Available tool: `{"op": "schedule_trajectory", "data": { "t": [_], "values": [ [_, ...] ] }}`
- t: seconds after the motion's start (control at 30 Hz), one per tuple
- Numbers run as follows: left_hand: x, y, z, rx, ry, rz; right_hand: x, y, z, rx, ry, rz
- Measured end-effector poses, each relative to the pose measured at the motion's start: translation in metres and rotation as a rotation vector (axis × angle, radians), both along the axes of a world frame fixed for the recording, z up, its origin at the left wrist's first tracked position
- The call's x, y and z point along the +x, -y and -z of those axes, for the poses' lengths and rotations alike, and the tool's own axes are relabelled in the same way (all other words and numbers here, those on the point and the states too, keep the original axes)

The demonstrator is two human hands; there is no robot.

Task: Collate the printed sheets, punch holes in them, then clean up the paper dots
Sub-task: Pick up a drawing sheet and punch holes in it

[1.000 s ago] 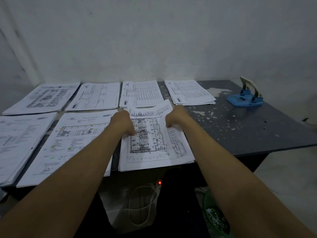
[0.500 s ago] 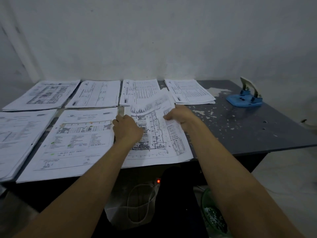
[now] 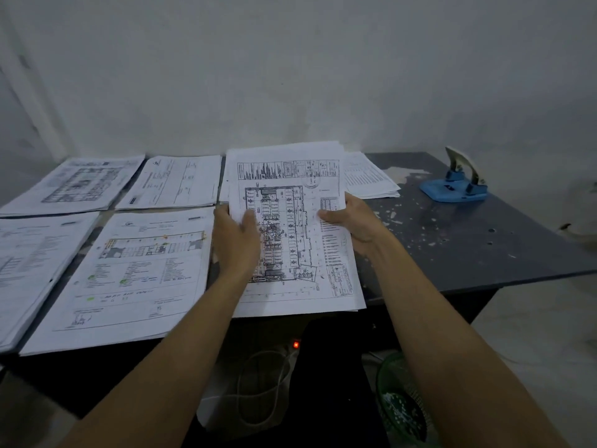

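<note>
Collating step in hand. A sheet with a floor-plan drawing (image 3: 290,221) is held up over the front right stack (image 3: 300,302) by both hands. The left hand (image 3: 237,244) is closed on the sheet's left edge, thumb on the printed face; the right hand (image 3: 350,221) is closed on the right edge the same way, fingers hidden behind the paper. The sheet is tilted up toward the camera and hides most of the back stack (image 3: 223,189) behind it.

Other stacks of printed sheets are laid in two rows on the table (image 3: 468,253): two at the back left (image 3: 74,185) (image 3: 174,182), one at the back right (image 3: 368,179), two at the front left (image 3: 29,263) (image 3: 129,273). All lie flat, just beside one another, the front ones overhanging the near edge.

The blue hole punch (image 3: 458,189) is seen well apart at the far right of the table, handle raised — untouched, so punching is judged not yet begun. The next move is judged to call for laying this sheet squarely onto a gathered set, edges kept aligned so the holes can later match.

Surface: dark tabletop, flecked with pale spots and a worn patch near the punch — whether paint or paper dots cannot be told. Room: dim, plain pale wall behind. Under the table a coiled white cable (image 3: 261,383), a small red light (image 3: 295,345) and a green basket (image 3: 400,405) are noted.
</note>
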State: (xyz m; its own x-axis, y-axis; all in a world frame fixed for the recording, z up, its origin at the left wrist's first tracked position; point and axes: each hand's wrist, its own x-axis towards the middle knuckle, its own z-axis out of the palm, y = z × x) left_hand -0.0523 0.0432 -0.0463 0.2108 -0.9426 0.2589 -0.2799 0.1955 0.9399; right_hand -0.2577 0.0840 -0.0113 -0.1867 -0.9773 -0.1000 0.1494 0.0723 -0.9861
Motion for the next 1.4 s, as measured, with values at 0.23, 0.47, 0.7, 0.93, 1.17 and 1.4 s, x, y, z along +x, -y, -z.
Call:
{"op": "schedule_trajectory", "data": {
  "t": [0.23,0.47,0.7,0.93,1.17,1.4],
  "values": [
    [0.005,0.016,-0.044,-0.153,-0.017,0.102,-0.001,0.000,-0.041,-0.144,-0.078,0.088],
    [0.018,0.016,-0.094,-0.375,-0.024,0.074,0.017,0.001,-0.094,-0.369,-0.311,0.198],
    [0.027,0.006,-0.072,-0.358,-0.009,0.084,0.032,-0.008,-0.070,-0.381,-0.325,0.232],
    [0.029,0.010,-0.092,-0.452,-0.037,0.085,0.035,-0.007,-0.083,-0.471,-0.342,0.281],
    [0.029,0.007,-0.088,-0.426,-0.051,0.102,0.036,-0.010,-0.072,-0.391,-0.345,0.256],
    [0.026,0.005,-0.083,-0.446,-0.101,0.133,0.036,-0.010,-0.070,-0.440,-0.354,0.271]
  ]
}}
